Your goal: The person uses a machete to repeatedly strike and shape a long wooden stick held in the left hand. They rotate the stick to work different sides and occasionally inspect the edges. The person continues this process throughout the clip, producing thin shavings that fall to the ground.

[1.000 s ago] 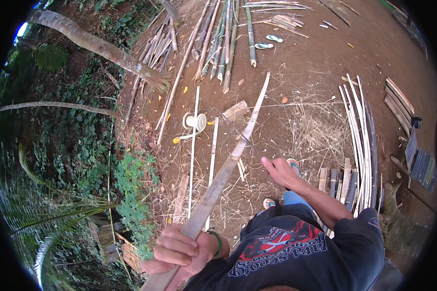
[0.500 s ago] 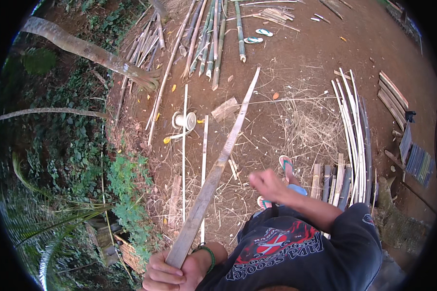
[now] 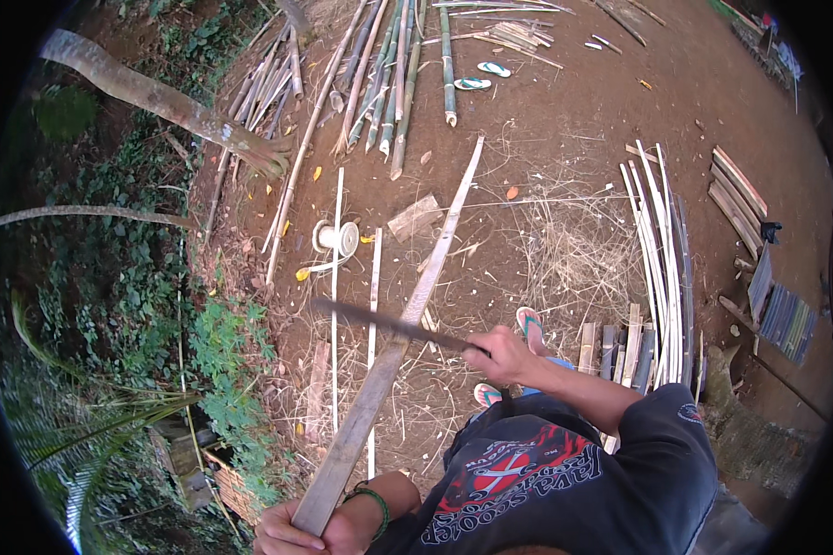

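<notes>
My left hand (image 3: 292, 534), with a green cord round its wrist, is closed round the near end of a long bamboo slat (image 3: 359, 413). The slat slants away from me to the upper right and narrows to a paler far end. In my right hand (image 3: 503, 355) is the handle of a long dark machete (image 3: 379, 319). Its blade points left and crosses over the slat near the middle; whether the edge touches the bamboo I cannot tell. The fingers of my right hand are wrapped tight, and they hide most of the handle.
Two thin pale strips (image 3: 335, 277) lie left of the slat, by a white spool (image 3: 336, 239). Bamboo poles (image 3: 400, 83) lie ahead. Shavings (image 3: 583, 240) cover the ground beyond my feet. Long split strips (image 3: 662, 268) and short pieces (image 3: 609, 350) stand at right. Plants (image 3: 227, 347) edge the left.
The machete blade, not discernible before, now shows across the slat. My right hand has moved slightly left in the picture. My left hand keeps its hold on the slat.
</notes>
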`<state>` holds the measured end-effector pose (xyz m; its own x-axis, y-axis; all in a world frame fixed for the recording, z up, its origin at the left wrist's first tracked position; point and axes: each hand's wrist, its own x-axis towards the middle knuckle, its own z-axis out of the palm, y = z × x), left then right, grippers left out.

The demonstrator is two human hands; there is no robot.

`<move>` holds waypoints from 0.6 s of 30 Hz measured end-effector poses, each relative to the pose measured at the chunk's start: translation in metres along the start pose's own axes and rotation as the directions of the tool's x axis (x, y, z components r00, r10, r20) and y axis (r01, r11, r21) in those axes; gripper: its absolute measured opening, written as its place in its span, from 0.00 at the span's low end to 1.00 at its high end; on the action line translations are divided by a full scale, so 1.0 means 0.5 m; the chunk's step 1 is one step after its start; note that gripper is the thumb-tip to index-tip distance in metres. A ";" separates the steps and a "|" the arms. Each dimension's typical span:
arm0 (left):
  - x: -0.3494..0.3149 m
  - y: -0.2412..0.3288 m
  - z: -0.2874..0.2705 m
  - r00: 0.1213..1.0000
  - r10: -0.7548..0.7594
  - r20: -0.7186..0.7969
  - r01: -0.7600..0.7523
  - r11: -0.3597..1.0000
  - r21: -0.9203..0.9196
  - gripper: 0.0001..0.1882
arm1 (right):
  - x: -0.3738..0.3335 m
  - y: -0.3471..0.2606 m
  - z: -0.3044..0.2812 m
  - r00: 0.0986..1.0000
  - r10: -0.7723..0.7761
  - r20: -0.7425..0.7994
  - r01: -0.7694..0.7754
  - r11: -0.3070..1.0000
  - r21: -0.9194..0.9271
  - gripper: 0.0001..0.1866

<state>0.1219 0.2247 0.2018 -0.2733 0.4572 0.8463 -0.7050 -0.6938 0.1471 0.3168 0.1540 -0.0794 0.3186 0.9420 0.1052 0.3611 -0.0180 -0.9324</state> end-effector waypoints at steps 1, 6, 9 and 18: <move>0.003 0.000 -0.001 1.000 -0.011 -0.002 0.011 1.000 0.011 0.28 | 0.003 -0.003 -0.006 0.989 -0.139 0.041 0.141 0.988 -0.055 0.33; 0.003 -0.006 0.021 0.996 -0.079 0.035 0.078 0.997 0.022 0.28 | 0.124 0.233 -0.092 0.872 0.457 -0.172 -0.488 0.835 -0.253 0.39; 0.018 -0.009 0.002 0.997 -0.069 0.021 0.069 0.998 0.012 0.29 | 0.131 0.232 -0.077 0.855 0.509 -0.105 -0.517 0.852 -0.080 0.39; 0.029 -0.019 0.048 0.996 -0.086 -0.005 0.086 0.996 0.031 0.28 | 0.181 0.477 -0.180 0.762 0.580 -0.290 -0.648 0.671 -0.361 0.42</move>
<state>0.1403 0.2243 0.2251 -0.2149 0.5180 0.8280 -0.7054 -0.6686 0.2352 0.5107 0.2048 -0.2613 0.7060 0.6099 -0.3600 0.3522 -0.7433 -0.5687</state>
